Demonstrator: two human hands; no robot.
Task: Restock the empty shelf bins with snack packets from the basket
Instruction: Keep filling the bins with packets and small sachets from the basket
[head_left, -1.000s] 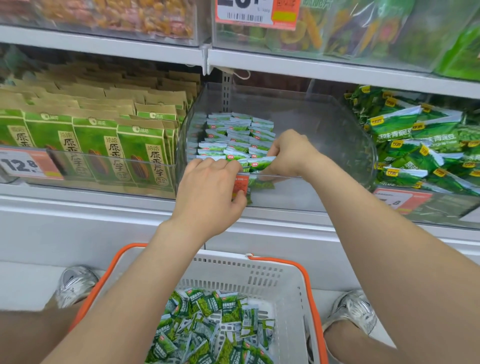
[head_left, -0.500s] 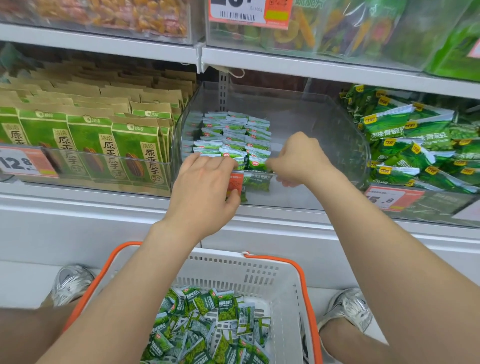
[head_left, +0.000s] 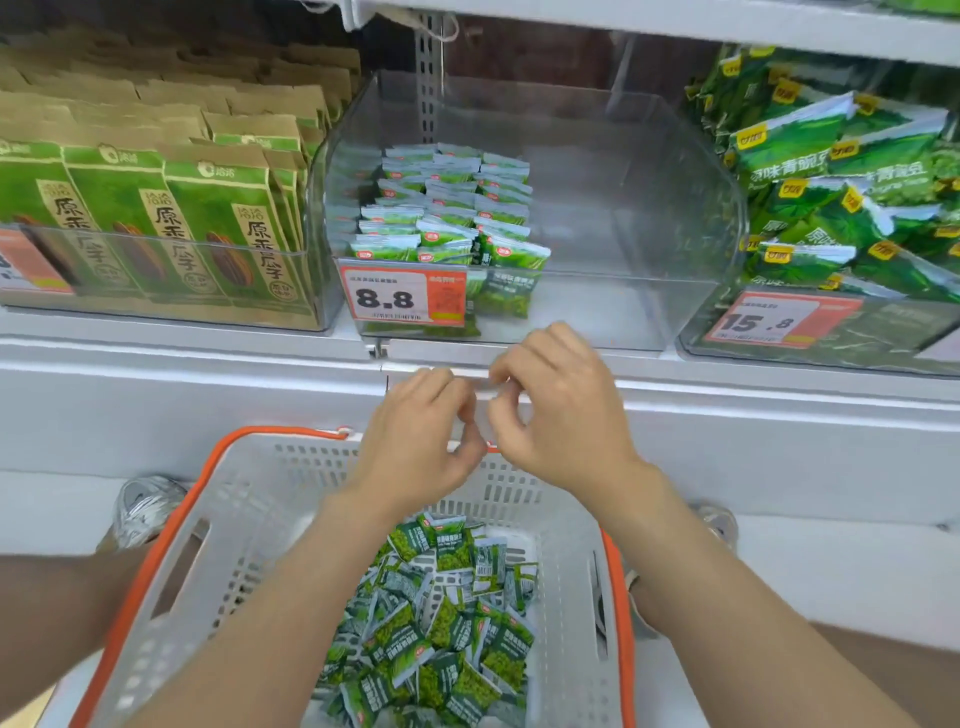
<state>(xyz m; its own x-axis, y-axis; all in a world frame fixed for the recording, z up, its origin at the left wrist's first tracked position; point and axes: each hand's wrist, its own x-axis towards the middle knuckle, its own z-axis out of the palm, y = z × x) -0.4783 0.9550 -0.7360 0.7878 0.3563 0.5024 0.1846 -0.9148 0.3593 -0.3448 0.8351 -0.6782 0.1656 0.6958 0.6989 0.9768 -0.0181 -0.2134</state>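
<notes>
A clear plastic shelf bin (head_left: 649, 208) holds rows of small green snack packets (head_left: 447, 218) standing along its left side; its right part is bare. Below it, a grey basket with an orange rim (head_left: 566, 571) contains a loose heap of the same green packets (head_left: 441, 613). My left hand (head_left: 415, 441) and my right hand (head_left: 561, 410) hover side by side above the basket's far rim, in front of the shelf edge. Both have loosely curled fingers and hold nothing.
Left of the bin stand tall green and brown seed packs (head_left: 156, 208). Large green pea bags (head_left: 841, 197) fill the bin on the right. Price tags read 8.8 (head_left: 400, 296) and 15.8 (head_left: 769, 319). Shoes (head_left: 145, 506) flank the basket on the floor.
Both hands have pulled out of the bin and dropped down toward the basket, leaving the packets they were arranging standing in the bin. The camera tilted downward.
</notes>
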